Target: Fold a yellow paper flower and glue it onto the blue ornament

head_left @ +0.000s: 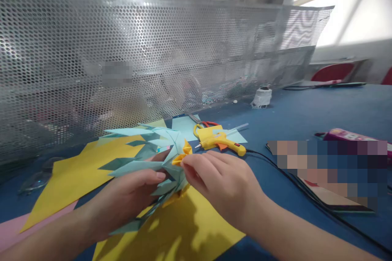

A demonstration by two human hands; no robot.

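Note:
A light-blue folded paper flower (137, 167) with long pointed petals is held up over the table. My left hand (134, 189) is closed round it from the left, thumb on a petal and fingers partly hidden behind. With thumb and index finger, my right hand (223, 183) pinches a small yellow folded paper piece (182, 157) at the flower's right side. More yellow paper shows at the flower's lower edge. Just beyond the right hand lies a yellow glue gun (232, 143), its nozzle towards the flower.
Yellow paper sheets (171, 232) and a pink sheet (36, 224) lie beneath. Scissors (200, 124) rest behind the glue gun. Its black cord (284, 171) runs right, past a blurred-out flat object (346, 204). A white thread spool (262, 98) stands near a perforated metal screen (153, 49).

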